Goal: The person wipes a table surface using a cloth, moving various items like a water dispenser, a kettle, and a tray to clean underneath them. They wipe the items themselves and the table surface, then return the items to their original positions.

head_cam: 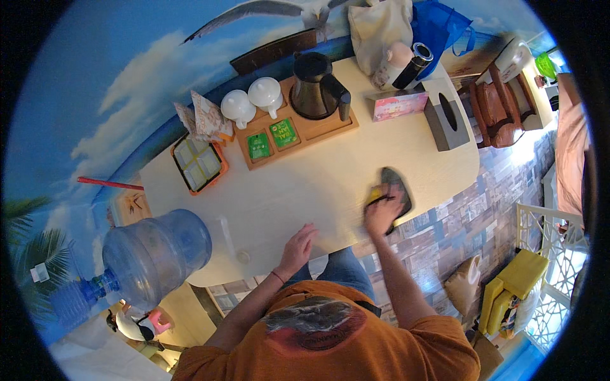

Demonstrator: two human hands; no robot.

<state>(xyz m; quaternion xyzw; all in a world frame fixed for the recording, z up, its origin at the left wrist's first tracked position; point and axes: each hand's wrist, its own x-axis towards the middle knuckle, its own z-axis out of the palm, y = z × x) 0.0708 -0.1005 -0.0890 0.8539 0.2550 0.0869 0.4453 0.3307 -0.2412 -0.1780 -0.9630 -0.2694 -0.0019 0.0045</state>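
Observation:
My right hand presses a dark cloth with a yellow patch onto the right front part of the pale wooden table; the hand and cloth are blurred. Nearer the middle of the front edge, my left hand rests at the tabletop, fingers spread and holding nothing. Beyond both hands, a wooden tray carries a dark jug, two white cups and green packets. A grey tissue box stands at the right.
A large blue water bottle is at the left. Behind it sit an orange-edged divided box and paper packets. A pink card, a black flask and bags stand towards the back right. Beyond the right side is a brown chair.

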